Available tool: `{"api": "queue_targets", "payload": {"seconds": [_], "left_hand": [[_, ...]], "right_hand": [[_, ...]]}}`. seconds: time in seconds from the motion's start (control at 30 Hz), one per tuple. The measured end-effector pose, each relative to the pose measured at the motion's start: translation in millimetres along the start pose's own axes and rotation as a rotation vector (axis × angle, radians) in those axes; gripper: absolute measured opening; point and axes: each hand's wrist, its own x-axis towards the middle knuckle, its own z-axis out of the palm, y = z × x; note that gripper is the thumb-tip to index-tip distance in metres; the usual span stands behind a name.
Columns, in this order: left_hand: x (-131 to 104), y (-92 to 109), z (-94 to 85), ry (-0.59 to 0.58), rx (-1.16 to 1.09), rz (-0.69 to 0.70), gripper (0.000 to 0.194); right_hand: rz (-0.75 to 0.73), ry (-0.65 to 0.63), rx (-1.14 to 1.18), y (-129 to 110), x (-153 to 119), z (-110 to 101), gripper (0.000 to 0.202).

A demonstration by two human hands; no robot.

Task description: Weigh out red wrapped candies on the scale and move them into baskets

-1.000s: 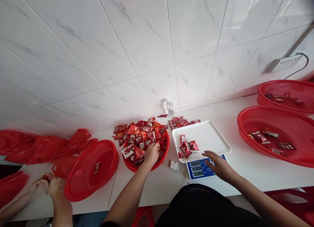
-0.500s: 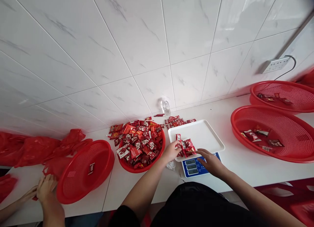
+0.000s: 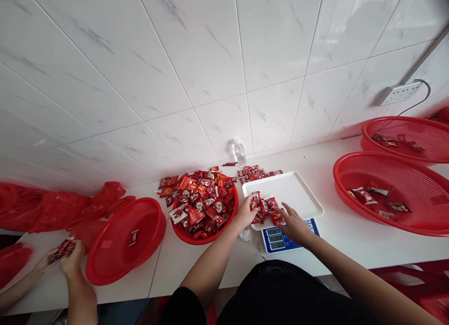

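Small red candy packets (image 3: 271,205) lie in a loose pile on the white tray (image 3: 301,194) of a blue weighing scale (image 3: 280,241). At the pile's left edge my left hand (image 3: 246,213) rests against the packets, its fingers curved and apart. My right hand (image 3: 294,226) reaches over the right side of the pile with its fingers spread, the tips touching the packets. Left of the tray stands a round red basket (image 3: 205,242) heaped with red packets. The undersides of both hands are hidden.
More packets (image 3: 250,174) and a clear bottle (image 3: 239,153) lie behind the scale. Two red baskets (image 3: 426,194) (image 3: 414,124) hold a few packets at right. At left are a red basket (image 3: 115,255), red plastic bags (image 3: 70,208) and another person's hands (image 3: 70,257) holding packets.
My left hand has moved slightly up along the pile and its fingers have loosened. My right hand has moved left onto the packets, which are more spread. The other person's hands lifted packets.
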Motion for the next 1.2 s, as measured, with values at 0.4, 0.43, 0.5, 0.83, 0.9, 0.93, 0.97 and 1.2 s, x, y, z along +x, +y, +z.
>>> {"api": "queue_targets", "payload": {"seconds": [0.4, 0.43, 0.5, 0.83, 0.9, 0.93, 0.97, 1.2], "left_hand": [[-12, 1, 12.8, -0.183, 0.41, 0.016, 0.081], [-9, 0, 12.7, -0.171, 0.399, 0.025, 0.076], [-3, 0, 12.9, -0.146, 0.36, 0.026, 0.07], [15, 21, 14.0, -0.057, 0.151, -0.197, 0.076], [16, 27, 13.5, -0.132, 0.063, -0.249, 0.079], [16, 29, 13.6, -0.187, -0.002, -0.289, 0.08], [15, 31, 14.0, -0.243, -0.087, -0.336, 0.08], [3, 35, 15.1, -0.462, -0.853, -0.518, 0.074]], "right_hand": [[-0.027, -0.006, 0.034, 5, 45, 19, 0.053], [-0.017, 0.005, 0.089, 6, 46, 19, 0.05], [0.007, 0.029, 0.212, 5, 46, 16, 0.045], [0.07, 0.057, 0.516, -3, 55, 3, 0.041], [0.084, 0.052, 0.58, -4, 54, 2, 0.044], [0.09, 0.046, 0.614, -5, 53, 2, 0.045], [0.096, 0.037, 0.647, -6, 51, 1, 0.046], [0.102, -0.035, 0.931, -18, 42, -12, 0.046]]}}
